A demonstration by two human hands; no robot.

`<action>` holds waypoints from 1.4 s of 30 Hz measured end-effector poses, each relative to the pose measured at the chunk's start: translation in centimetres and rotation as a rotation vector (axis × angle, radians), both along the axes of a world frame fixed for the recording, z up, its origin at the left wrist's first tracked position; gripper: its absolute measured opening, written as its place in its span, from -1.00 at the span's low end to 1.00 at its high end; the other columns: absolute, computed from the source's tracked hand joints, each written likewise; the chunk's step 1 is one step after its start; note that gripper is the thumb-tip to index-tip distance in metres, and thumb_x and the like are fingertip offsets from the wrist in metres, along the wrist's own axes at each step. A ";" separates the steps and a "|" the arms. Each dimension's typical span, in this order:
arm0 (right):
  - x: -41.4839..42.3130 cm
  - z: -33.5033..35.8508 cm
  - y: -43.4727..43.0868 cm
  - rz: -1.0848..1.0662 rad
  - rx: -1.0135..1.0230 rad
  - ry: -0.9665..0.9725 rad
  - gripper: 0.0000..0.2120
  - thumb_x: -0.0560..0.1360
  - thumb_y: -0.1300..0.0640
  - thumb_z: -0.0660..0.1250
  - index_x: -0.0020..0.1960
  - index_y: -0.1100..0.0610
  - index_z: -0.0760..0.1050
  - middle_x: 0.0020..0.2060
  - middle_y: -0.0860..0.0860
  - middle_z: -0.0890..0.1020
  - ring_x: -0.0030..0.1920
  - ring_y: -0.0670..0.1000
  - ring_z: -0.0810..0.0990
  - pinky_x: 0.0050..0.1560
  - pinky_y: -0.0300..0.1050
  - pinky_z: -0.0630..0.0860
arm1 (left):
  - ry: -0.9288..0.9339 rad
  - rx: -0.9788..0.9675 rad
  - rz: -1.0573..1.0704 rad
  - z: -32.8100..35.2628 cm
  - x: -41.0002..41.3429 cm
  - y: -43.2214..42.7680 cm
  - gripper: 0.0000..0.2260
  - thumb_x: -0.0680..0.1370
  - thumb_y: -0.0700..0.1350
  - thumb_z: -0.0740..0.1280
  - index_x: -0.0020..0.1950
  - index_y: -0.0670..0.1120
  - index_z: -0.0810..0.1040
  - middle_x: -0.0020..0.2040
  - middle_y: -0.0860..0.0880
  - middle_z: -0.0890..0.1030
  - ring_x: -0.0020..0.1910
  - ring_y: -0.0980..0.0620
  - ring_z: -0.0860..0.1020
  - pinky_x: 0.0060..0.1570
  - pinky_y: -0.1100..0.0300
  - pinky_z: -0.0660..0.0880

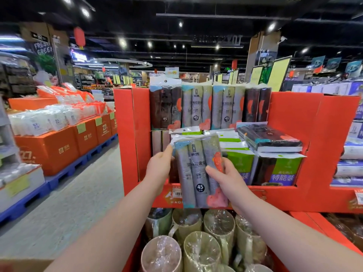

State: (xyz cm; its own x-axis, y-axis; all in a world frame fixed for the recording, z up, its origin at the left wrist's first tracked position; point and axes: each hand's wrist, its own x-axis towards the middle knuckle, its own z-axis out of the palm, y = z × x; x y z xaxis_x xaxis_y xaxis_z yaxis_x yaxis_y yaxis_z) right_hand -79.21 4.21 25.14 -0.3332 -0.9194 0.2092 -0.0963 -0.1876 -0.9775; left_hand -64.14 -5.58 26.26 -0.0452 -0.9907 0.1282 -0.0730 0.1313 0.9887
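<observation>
Hands, left [159, 169] and right [228, 180], grip a grey pack [196, 167] before red store shelving [316, 150].

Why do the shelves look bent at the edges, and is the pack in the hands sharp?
Head view: the wide lens bows the red display stand outwards at the edges; the grey pack, gripped by left hand and right hand, is fairly sharp, its 45 readable, small print soft; ceiling spotlights flare; film on the wrapped cups glares; distant shelves blur.

Red display stand [294, 114] bearing upright roll packs [196, 107]; wrapped mugs [202, 250] beneath; orange boxes [49, 148] on blue pallets [64, 173], left.
</observation>
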 end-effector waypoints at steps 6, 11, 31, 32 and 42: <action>0.3 0.1 -1.5 0.006 -0.036 -0.022 -0.83 0.52 0.21 0.35 0.02 -0.01 0.46 0.05 0.04 0.63 0.10 0.07 0.61 0.19 0.10 0.52 | -0.211 -0.093 -0.167 -0.3 0.2 1.1 -0.56 0.34 0.03 0.55 0.08 -0.12 0.49 0.03 -0.02 0.55 -0.11 0.15 0.52 -0.26 0.29 0.44; -0.9 0.3 -1.5 -0.046 -0.031 0.268 -0.83 0.45 0.15 0.44 0.00 0.02 0.50 -0.03 0.00 0.66 0.03 0.04 0.62 0.19 0.07 0.50 | -0.174 -0.127 -0.225 -0.2 0.3 1.7 -0.63 0.33 -0.18 0.57 0.02 -0.04 0.48 0.02 -0.05 0.57 -0.11 0.11 0.56 -0.24 0.34 0.49; -2.2 2.7 -0.9 -0.087 0.158 0.807 -0.68 0.40 -0.04 0.48 0.02 0.04 0.42 -0.23 -0.04 0.57 -0.19 -0.04 0.55 -0.18 -0.14 0.45 | -0.164 -0.377 -0.038 1.9 1.3 1.6 -0.61 0.38 -0.19 0.52 0.08 0.01 0.41 -0.01 0.06 0.56 -0.01 0.05 0.52 -0.05 0.18 0.41; -2.0 2.7 -1.0 -0.100 0.159 0.823 -0.68 0.40 -0.04 0.48 0.01 0.04 0.42 -0.25 -0.05 0.57 -0.18 -0.03 0.56 -0.15 -0.11 0.46 | -0.185 -0.386 -0.024 1.6 1.1 1.4 -0.60 0.38 -0.18 0.52 0.08 0.02 0.41 0.02 0.03 0.56 0.01 0.03 0.52 -0.04 0.18 0.39; -1.2 2.4 -1.4 -0.239 0.145 0.892 -0.75 0.45 0.00 0.43 -0.05 0.04 0.38 -0.33 -0.15 0.50 -0.20 -0.02 0.53 -0.16 -0.11 0.43 | -0.159 -0.364 0.023 1.3 0.5 0.8 -0.51 0.37 -0.16 0.53 0.25 -0.02 0.45 0.17 -0.03 0.41 0.09 0.01 0.46 0.14 0.10 0.44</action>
